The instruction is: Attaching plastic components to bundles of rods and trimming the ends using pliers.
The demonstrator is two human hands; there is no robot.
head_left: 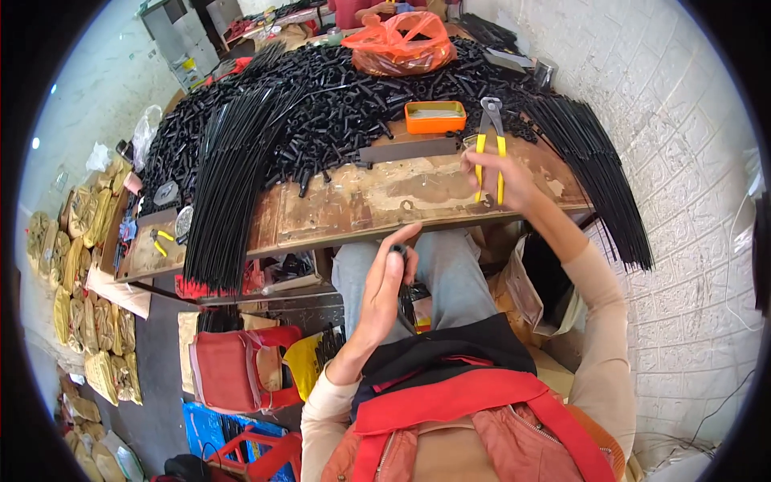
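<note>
Over the bench's right front part, my right hand point(514, 178) is closed round the yellow handles of grey-headed pincers point(491, 120). Their head points away from me, and the handles stand somewhat apart. My left hand point(384, 291), in front of the bench edge and above my lap, is curled round a short black tube point(399, 251). Only the tube's end shows by the thumb; the rest is hidden in the palm. Just beyond the pincers lies an orange box point(434, 117) with pale, thin pieces in it. A dark flat strip point(408, 151) rests on the wood left of my right hand.
A large heap of short black tubes point(321, 120) covers the wooden bench point(353, 197). Long black rods point(233, 173) overhang its left front edge, with another rod bundle point(594, 161) at right. Behind stands a red bag point(401, 44). Yellow-handled pliers point(162, 241) lie far left.
</note>
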